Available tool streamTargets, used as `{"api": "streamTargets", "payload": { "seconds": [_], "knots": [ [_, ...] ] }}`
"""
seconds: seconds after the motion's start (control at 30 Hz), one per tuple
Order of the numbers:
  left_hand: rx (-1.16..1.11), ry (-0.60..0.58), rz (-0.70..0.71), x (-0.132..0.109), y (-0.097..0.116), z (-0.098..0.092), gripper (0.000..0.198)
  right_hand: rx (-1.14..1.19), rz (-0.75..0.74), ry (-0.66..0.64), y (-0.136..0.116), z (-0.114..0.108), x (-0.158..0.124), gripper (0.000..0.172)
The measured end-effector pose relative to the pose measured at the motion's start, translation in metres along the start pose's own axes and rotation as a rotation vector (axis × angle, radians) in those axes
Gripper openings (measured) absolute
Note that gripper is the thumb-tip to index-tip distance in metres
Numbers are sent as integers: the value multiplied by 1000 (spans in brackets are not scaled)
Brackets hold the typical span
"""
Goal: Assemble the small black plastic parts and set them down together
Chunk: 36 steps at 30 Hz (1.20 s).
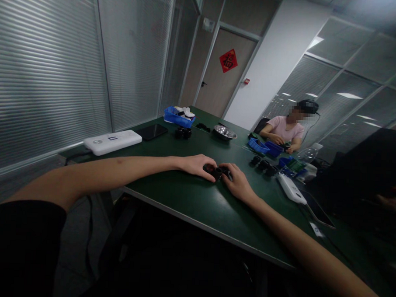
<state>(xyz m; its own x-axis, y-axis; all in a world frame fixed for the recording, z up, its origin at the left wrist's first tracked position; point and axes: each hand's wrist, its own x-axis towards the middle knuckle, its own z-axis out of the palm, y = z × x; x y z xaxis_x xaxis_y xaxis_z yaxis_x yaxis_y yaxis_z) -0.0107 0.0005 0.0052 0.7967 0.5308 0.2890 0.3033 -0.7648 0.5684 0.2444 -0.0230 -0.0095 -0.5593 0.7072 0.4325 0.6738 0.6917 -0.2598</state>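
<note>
A small pair of black binoculars (218, 173), with a reddish lens at its left end, rests low over the green tabletop near its front edge. My left hand (199, 165) grips the left end between thumb and fingers. On the opposite end, my right hand (237, 181) is closed around it, the fingers curled over the top. Both hands partly cover the binoculars, so the finer parts are hidden. Similar black pieces (183, 132) stand farther back on the left, and more black pieces (263, 166) lie to the right.
The green table (169, 195) holds a white power bank (113, 141), a dark phone (152, 131), a blue basket (179, 117) and a steel bowl (225, 132). At right are blue trays (257, 145), a plastic bottle (309, 154) and another white power bank (291, 188). A co-worker (286, 128) sits across.
</note>
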Motion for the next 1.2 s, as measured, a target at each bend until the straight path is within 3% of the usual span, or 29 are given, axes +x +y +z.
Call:
{"api": "streamTargets", "payload": {
  "seconds": [1.2],
  "knots": [
    [28, -12, 8, -1, 0, -1, 54, -46, 16, -33, -6, -2, 0, 33]
  ]
}}
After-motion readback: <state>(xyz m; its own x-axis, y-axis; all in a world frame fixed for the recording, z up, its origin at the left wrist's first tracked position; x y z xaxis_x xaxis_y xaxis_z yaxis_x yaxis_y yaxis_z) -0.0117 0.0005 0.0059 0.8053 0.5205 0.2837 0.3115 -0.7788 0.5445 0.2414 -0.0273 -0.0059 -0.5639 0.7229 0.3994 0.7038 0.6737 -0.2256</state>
